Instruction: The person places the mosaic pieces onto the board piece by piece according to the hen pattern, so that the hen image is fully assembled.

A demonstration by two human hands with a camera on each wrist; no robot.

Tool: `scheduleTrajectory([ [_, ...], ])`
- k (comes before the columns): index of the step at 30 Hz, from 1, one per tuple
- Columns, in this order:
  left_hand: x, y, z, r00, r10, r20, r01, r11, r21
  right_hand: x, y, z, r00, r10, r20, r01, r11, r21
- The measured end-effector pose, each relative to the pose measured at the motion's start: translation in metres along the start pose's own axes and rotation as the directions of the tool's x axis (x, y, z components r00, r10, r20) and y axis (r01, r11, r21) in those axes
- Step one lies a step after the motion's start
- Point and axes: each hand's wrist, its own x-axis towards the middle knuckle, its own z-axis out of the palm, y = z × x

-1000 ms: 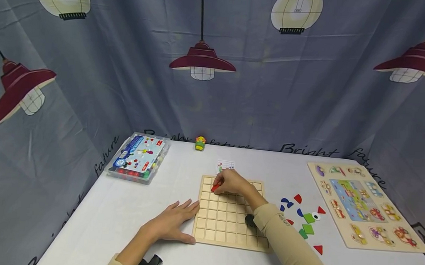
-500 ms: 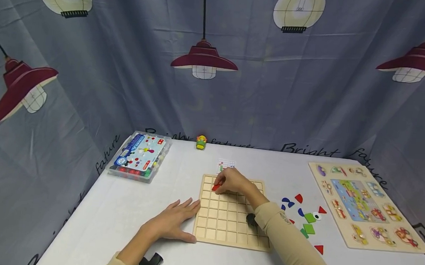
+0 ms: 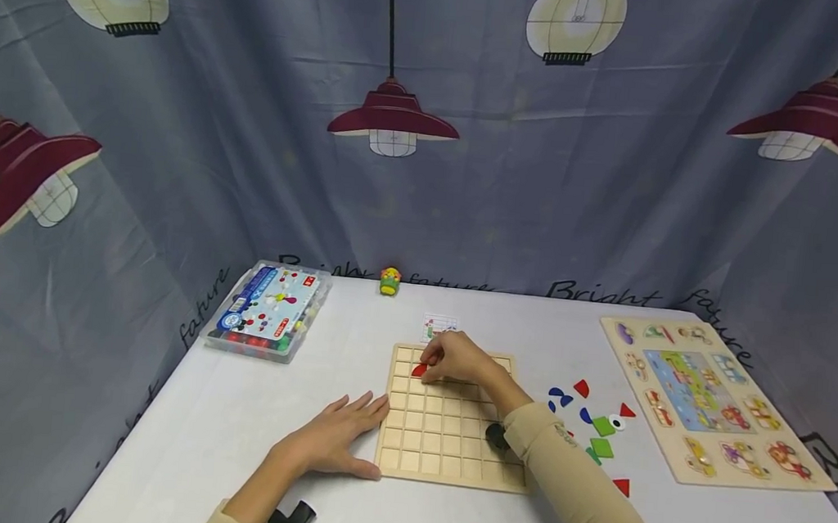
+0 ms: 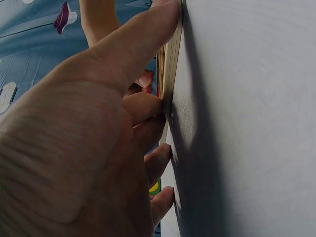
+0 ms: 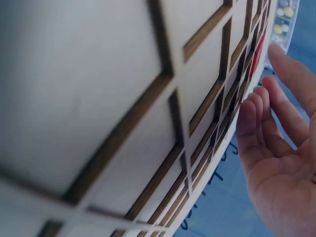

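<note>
Red piece [image 3: 418,371] at the right hand's [image 3: 453,357] fingertips, far-left part of the gridded board [image 3: 431,443].

Piece just left of the right fingers, second cell in from the board's left edge; right hand much the nearer. Those fingers bent; pinched on it or only touching, cannot tell. Long axis unclear, partly covered. Left hand [image 3: 331,442]: fingers spread, at the board's left edge, well apart from the piece.
</note>
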Motion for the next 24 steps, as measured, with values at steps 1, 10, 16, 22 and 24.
scheduleTrajectory([
  [1,0.0,0.0,0.0,1.0,-0.004,0.004,0.004,1.0,-0.002,-0.002,0.001,-0.001,1.0,0.003,-0.003,-0.003,1.0,0.004],
  [10,-0.001,0.0,0.001,1.0,0.002,-0.003,-0.002,1.0,-0.008,-0.018,0.009,-0.007,0.999,-0.048,-0.005,0.048,0.998,0.033],
  [16,-0.001,0.001,0.003,1.0,-0.001,-0.006,0.001,1.0,-0.025,-0.036,0.013,-0.018,0.999,-0.037,-0.012,0.038,0.996,0.075],
  [22,-0.002,0.001,0.003,1.0,0.014,-0.02,-0.015,0.999,-0.039,-0.062,0.023,-0.031,0.999,0.006,-0.048,-0.001,0.995,0.099],
  [24,-0.002,0.001,0.003,1.0,0.016,-0.024,-0.017,0.999,-0.041,-0.07,0.028,-0.036,0.997,0.025,-0.074,-0.018,0.995,0.097],
])
